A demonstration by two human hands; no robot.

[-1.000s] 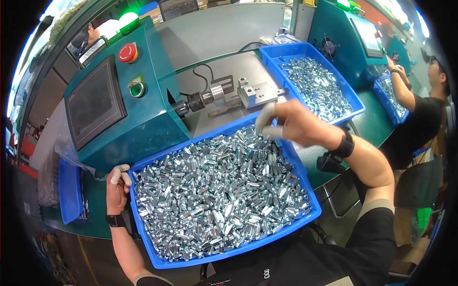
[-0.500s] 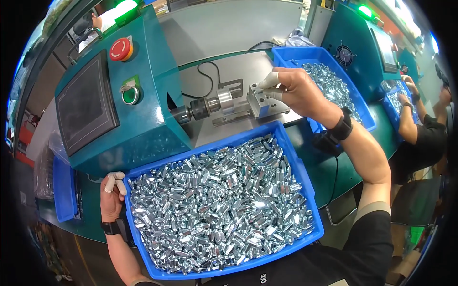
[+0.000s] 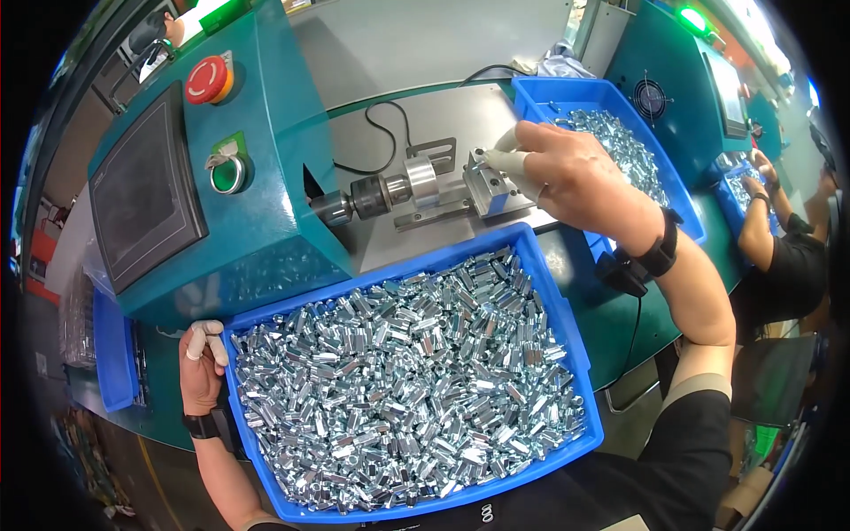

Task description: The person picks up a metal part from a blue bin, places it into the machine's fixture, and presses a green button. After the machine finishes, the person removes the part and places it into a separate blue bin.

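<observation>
My right hand, with pale finger covers on its fingertips, is bent over the metal clamp block. Its thumb and fingers are drawn together against the block's top and right side. Anything between those fingertips is hidden. Facing the block from the left is a chuck with a bright metal collar, on the green machine. My left hand, fingers curled, grips the left edge of a blue bin. Small shiny hexagonal metal pieces fill that bin.
A second blue bin with similar pieces stands behind my right hand. The machine carries a dark screen, a red stop button and a green button. A co-worker's arm reaches into another bin at the far right.
The whole view has shifted slightly. My right hand has come a little lower and turned at the clamp block, its fingers still against it. The left hand stays at the bin's edge.
</observation>
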